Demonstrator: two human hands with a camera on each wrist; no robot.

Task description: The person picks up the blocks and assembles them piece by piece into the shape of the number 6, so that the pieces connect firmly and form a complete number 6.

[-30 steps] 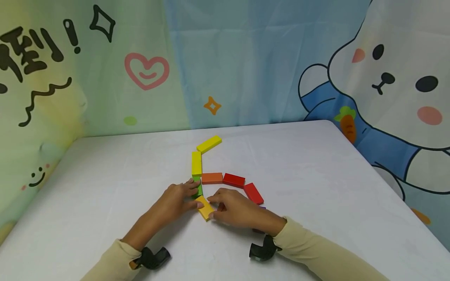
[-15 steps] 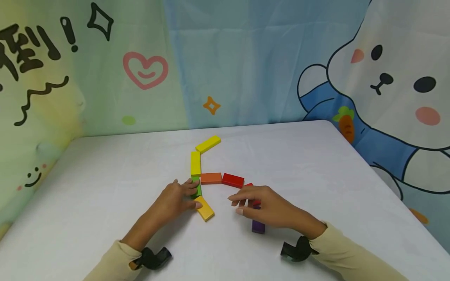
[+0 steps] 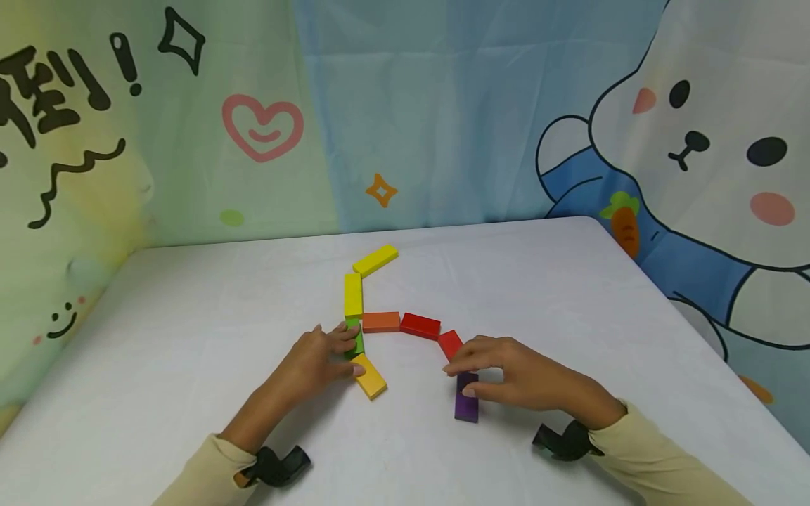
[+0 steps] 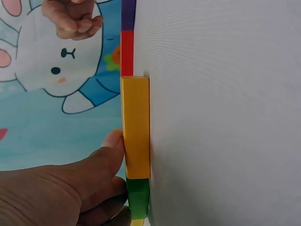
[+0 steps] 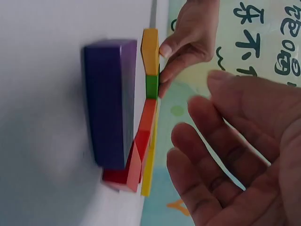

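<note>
Nearest me on the tabletop (image 3: 569, 302), the purple block (image 3: 466, 410) points straight away beneath my loosely spread right hand (image 3: 522, 372). My relaxed left hand (image 3: 310, 365) touches the amber block (image 3: 373, 381), its long axis slanting away leftward, and the green block (image 3: 360, 344), pointing nearly ahead; beyond, the orange block (image 3: 381, 322) lies crosswise.

Smooth satiny blocks (image 3: 467, 409), matt tablecloth (image 3: 253, 288), creased cloth backdrop (image 3: 443, 112)
</note>
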